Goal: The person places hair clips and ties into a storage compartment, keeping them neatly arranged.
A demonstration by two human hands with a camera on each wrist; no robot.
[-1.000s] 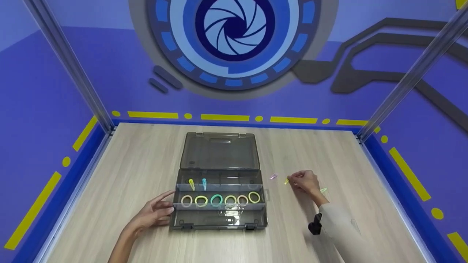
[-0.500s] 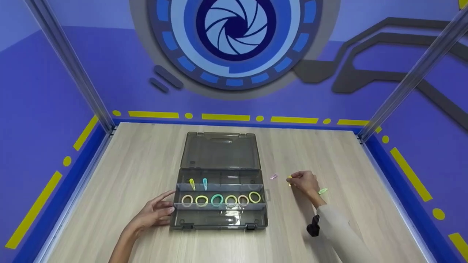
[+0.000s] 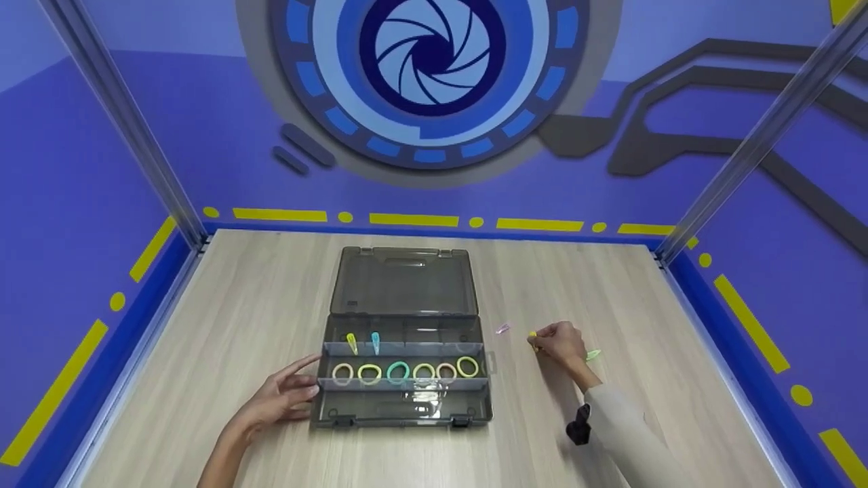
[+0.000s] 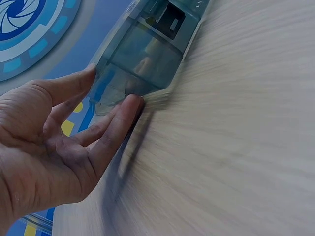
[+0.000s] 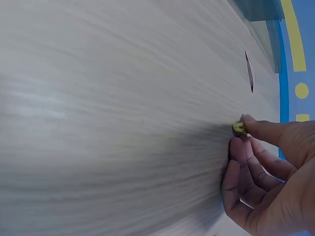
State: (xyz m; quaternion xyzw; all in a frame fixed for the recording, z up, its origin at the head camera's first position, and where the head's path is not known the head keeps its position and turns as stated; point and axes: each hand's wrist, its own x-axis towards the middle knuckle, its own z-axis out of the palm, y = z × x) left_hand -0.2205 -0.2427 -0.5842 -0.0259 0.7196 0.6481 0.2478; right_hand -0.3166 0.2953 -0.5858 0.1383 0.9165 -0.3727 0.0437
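Observation:
My right hand [image 3: 561, 341] pinches a small yellow hair clip [image 5: 239, 129] between thumb and fingertips, close over the table on the box's right. A pink-purple hair clip [image 3: 502, 329] lies left of that hand. Partly behind its wrist is a light green hair clip [image 3: 594, 354]. The fingertips of my left hand [image 3: 281, 396] touch the left side of a grey see-through plastic box [image 3: 366, 407], fingers mostly straight. Inside the box, a yellow clip [image 3: 352, 343] and a blue clip [image 3: 376, 343] are in the back compartment. Several hair ties [image 3: 398, 371] stand in a row in the middle compartment.
The box's lid [image 3: 405, 285] lies folded back, away from the person. Two latches [image 3: 460, 421] stick out at the box's front edge. Blue printed walls [image 3: 434, 196] enclose the wooden table [image 3: 271, 285] at the back and sides.
The yellow clip has turned more upright in my right fingertips. More of the light green clip shows behind the wrist. My left hand stays against the box; the head view has shifted slightly.

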